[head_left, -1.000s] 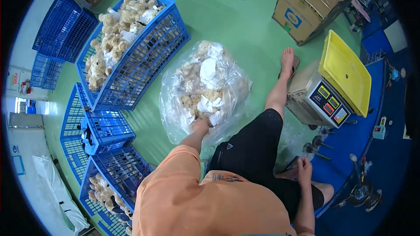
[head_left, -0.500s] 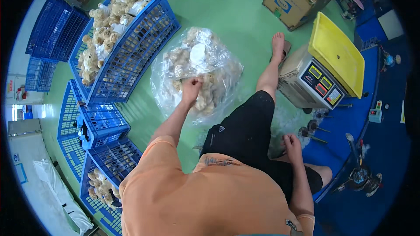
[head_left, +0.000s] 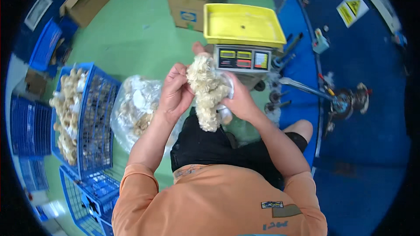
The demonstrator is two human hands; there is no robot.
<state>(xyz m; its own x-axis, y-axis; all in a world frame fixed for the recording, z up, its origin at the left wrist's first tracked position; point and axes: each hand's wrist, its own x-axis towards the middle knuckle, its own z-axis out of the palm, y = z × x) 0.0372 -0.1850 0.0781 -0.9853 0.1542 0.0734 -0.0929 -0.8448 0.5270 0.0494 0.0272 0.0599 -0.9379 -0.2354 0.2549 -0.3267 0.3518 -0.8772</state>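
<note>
I hold a cream fluffy plush toy [head_left: 207, 91] in front of me with both hands, above my lap in black shorts. My left hand [head_left: 174, 92] grips its left side near the top. My right hand [head_left: 237, 100] is closed around its right side, where a bit of white material shows. A clear plastic bag [head_left: 136, 109] full of the same toys lies on the green floor to my left. Just beyond the toy stands a weighing scale [head_left: 243, 58] with a yellow tray [head_left: 242, 25].
A blue plastic crate [head_left: 94, 118] with several plush toys sits at the left, with more blue crates [head_left: 87, 192] beside and below it. Cardboard boxes [head_left: 189, 0] stand behind the scale. Blue floor with metal parts [head_left: 345, 102] lies to the right.
My left hand has come out of the clear bag with a plush toy and my right hand has risen from beside my leg to grasp it. My view has turned toward the scale.
</note>
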